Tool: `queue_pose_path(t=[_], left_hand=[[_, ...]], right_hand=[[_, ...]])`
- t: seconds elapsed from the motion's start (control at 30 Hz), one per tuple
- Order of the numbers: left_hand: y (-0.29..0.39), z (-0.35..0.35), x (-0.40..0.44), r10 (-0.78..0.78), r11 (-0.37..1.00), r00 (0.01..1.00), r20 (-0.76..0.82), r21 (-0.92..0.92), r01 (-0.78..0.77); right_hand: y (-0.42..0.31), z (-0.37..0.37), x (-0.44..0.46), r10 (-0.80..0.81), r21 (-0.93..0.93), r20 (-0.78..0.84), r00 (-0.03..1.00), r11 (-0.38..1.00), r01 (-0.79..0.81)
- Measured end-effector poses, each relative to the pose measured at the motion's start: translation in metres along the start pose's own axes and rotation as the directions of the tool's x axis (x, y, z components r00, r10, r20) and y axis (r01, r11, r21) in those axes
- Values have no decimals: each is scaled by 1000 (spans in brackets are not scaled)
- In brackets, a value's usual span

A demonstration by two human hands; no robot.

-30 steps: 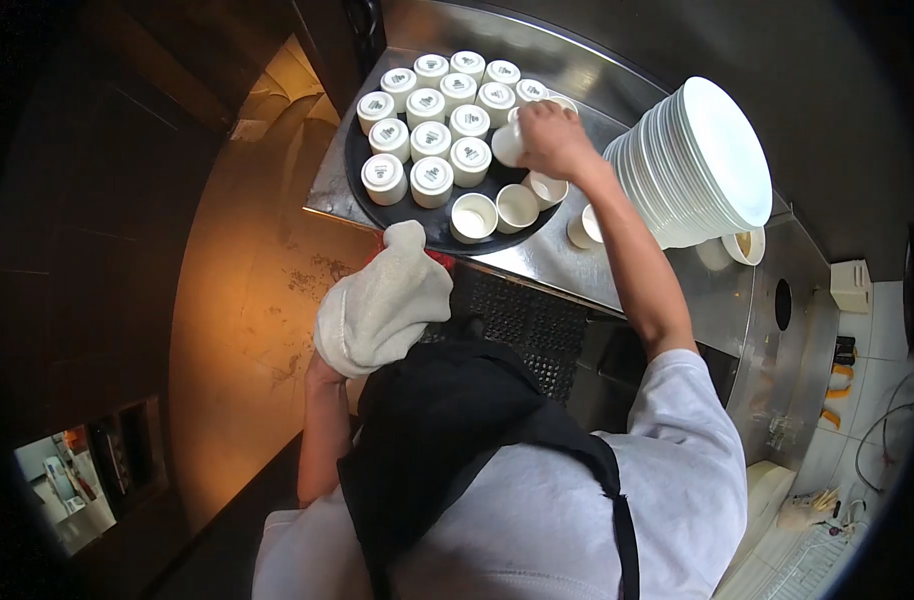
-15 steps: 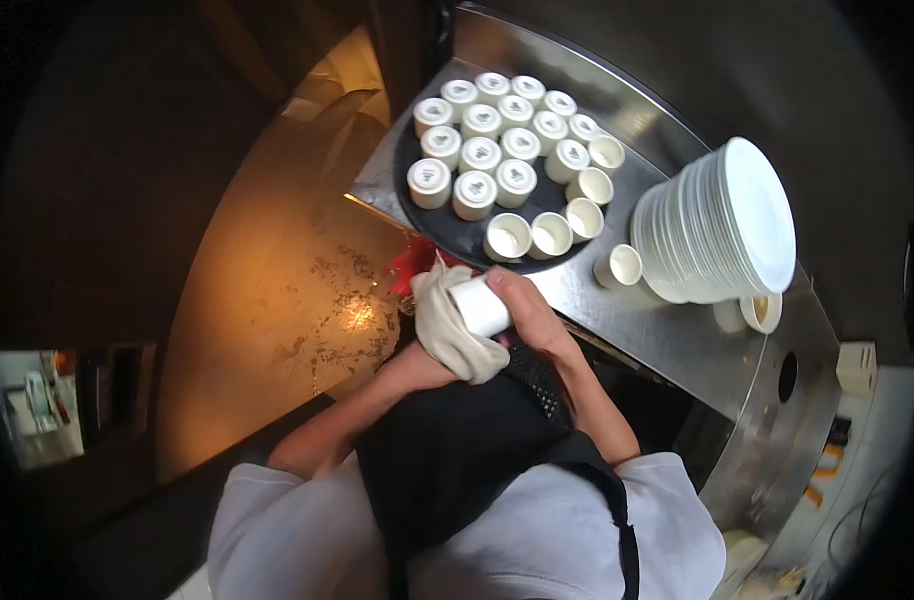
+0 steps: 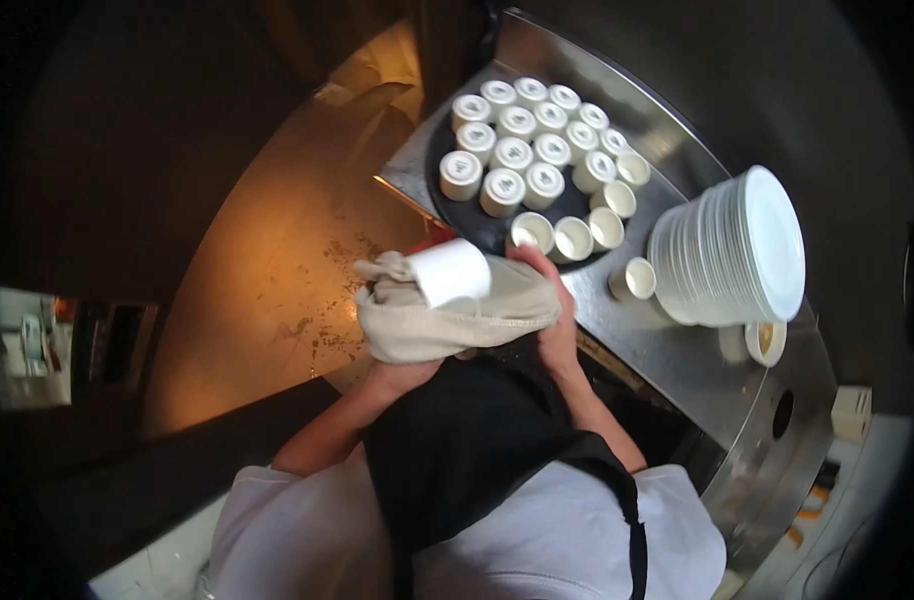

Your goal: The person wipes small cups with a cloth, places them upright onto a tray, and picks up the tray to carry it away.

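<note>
Cup (image 3: 452, 272) lies on the cloth (image 3: 462, 331), past the table's (image 3: 677, 372) near edge, in my head view. Cloth mostly hides the left hand (image 3: 407, 374), so I can't tell its grip; the right hand (image 3: 558, 322) holds the cloth's end. Wiping, I think; next needs a snug hold. Earlier, the right hand touched the cup.

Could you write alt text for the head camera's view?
A person's right hand grips a beige cloth, a tilted white cup against it; the left hand is mostly hidden underneath. Beyond, a black tray of mostly inverted cups and a plate stack stand on a metal counter.
</note>
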State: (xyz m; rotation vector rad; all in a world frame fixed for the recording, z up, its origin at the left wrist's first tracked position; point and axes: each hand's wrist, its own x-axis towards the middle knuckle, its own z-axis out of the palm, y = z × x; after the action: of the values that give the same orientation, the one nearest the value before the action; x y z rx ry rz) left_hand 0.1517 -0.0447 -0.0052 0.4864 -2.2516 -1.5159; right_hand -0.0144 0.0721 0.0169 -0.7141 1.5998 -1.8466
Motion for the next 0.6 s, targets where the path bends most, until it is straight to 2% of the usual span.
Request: queue_pose_path(t=[0.03, 0.07, 0.1, 0.17, 0.2, 0.23, 0.27, 0.3, 0.33, 0.37, 0.4, 0.43, 0.47, 0.53, 0.6], left_hand=[[-11, 3, -4, -27, 996, 996, 82, 91, 20], [-14, 0, -5, 91, 984, 978, 185, 136, -118], [-18, -2, -7, 208, 954, 936, 284, 154, -258], [-31, -2, 10, 258, 954, 873, 414, -252, -163], [-37, 6, 11, 184, 732, 875, 448, -657, 183], [-40, 13, 14, 129, 268, 850, 511, -843, 467], [-30, 19, 19, 9, -14, 868, 496, -868, 496], [-22, 23, 19, -38, 123, 879, 476, -870, 476], [-20, 25, 21, -39, 426, 907, 419, -814, 395], [-18, 27, 22, -41, 687, 931, 362, -667, 289], [-20, 27, 24, 31, 946, 955, 294, -318, 67], [-21, 25, 24, 124, 981, 956, 266, 111, -158], [-17, 18, 33, 85, 996, 926, 368, -53, -70], [-13, 13, 34, 144, 987, 940, 309, 17, -157], [-21, 14, 30, 139, 990, 948, 286, -18, -140]], right_hand=[[17, 5, 8, -118, -108, 101, 988, 986, 129], [37, 6, 11, -216, -203, 215, 953, 944, 260], [42, 6, 7, -209, -141, 196, 958, 961, 238], [47, 4, 9, -207, -12, 182, 961, 977, 213], [35, 4, 6, -279, -116, 206, 938, 945, 307], [20, 4, 4, -347, -217, 242, 906, 891, 399], [9, 3, 2, -403, -313, 285, 869, 818, 482], [9, 2, 1, -359, -253, 224, 906, 876, 410], [22, -2, -1, -114, 120, 136, 984, 988, 97], [30, -1, 0, -136, 240, 90, 987, 964, 111], [40, 2, 0, -160, 12, 51, 986, 987, 159], [50, 6, 0, -183, -219, 12, 983, 959, 181], [57, 9, -5, -176, 289, -12, 984, 942, 172], [74, 12, -18, -154, 244, -139, 978, 952, 185], [53, 6, -33, -215, -65, -107, 971, 976, 209]])
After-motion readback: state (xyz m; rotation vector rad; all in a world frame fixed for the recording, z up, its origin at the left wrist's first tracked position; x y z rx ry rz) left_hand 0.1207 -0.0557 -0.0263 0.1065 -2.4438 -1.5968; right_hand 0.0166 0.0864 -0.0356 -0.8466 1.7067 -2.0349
